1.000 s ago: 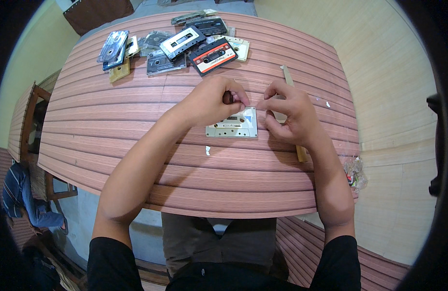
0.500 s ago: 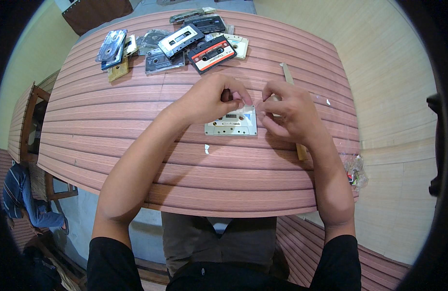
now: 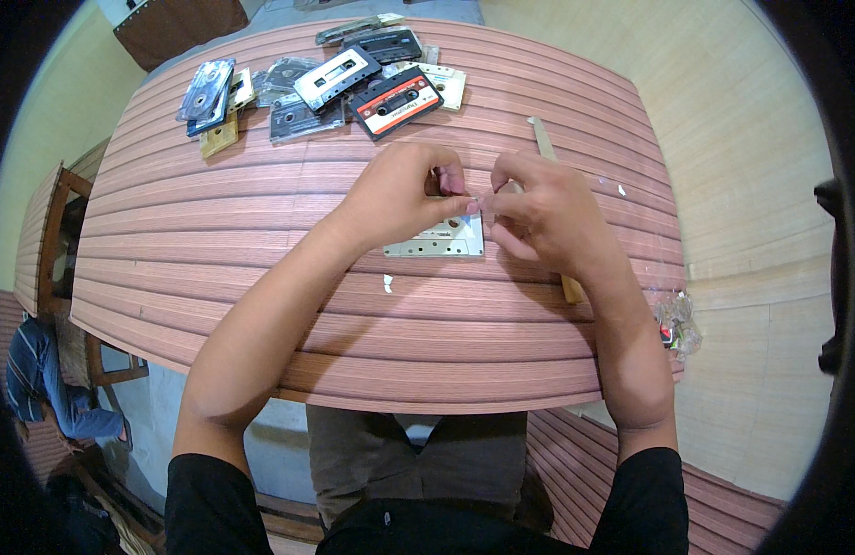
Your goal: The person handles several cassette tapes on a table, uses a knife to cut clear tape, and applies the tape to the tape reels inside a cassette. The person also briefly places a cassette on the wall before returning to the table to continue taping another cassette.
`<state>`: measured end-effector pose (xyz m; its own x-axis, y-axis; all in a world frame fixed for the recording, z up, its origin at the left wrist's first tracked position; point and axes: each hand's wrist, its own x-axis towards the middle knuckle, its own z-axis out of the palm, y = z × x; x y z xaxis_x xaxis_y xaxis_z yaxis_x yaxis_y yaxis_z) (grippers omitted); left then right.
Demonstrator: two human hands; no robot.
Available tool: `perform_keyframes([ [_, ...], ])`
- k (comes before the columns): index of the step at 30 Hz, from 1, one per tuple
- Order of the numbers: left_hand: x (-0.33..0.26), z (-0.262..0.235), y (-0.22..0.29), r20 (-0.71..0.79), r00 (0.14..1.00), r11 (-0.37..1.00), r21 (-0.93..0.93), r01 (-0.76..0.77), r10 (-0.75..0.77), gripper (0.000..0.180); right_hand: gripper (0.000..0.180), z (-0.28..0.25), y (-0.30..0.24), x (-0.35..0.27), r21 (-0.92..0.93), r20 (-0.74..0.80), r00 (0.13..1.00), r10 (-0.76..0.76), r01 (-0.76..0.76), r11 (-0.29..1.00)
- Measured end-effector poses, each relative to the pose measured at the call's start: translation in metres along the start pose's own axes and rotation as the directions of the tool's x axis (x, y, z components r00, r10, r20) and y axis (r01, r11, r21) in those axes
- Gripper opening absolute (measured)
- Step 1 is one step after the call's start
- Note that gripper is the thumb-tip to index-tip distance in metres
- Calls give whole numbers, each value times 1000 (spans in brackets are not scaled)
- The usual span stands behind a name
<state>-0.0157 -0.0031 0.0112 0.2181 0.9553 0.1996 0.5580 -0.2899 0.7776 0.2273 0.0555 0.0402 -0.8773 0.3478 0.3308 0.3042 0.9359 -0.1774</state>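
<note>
Over one pale cassette (image 3: 443,244), one left hand (image 3: 404,188) and one right hand (image 3: 543,211) nearly meet, their grips unclear.

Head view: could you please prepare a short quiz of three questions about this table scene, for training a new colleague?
1. Multiple choice: which thing lies partly covered by the left hand?
a) a yellow cassette
b) a pale audio cassette
c) a clear plastic case

2. True or false: the long-bladed tool lies to the right of the pale audio cassette, partly covered by the right hand.

3. Fill the gap with "nearer to" or "farther from": the black cassette with the orange-and-white label lies ____ the table's near edge than the pale audio cassette.

Key: 1. b; 2. true; 3. farther from.
</note>
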Motion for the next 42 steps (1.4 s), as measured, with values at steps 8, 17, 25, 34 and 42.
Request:
perform_keyframes([
  [8, 2, 2, -9, 100, 989, 989, -113, -99, 111, 15, 12, -7, -21, -6, -44, 64, 992, 107, -104, 994],
  [17, -30, 22, 30, 314, 902, 938, 82, -337, 296, 27, 26, -25, -123, -46, -120, 200, 896, 396, -379, 918],
  [25, -140, 67, 95, -177, 967, 915, 389, -103, 184, 21, 15, -14, -224, -94, 53, 45, 753, 656, -658, 751],
  [34, -182, 82, 105, -319, 939, 967, 252, -46, 128, 21, 35, 37, -283, -119, 528, -320, 549, 772, -573, 626],
  [42, -187, 82, 101, -324, 933, 970, 229, -79, 153, 24, 24, 81, -300, -141, 870, -288, 427, 857, -258, 421],
])
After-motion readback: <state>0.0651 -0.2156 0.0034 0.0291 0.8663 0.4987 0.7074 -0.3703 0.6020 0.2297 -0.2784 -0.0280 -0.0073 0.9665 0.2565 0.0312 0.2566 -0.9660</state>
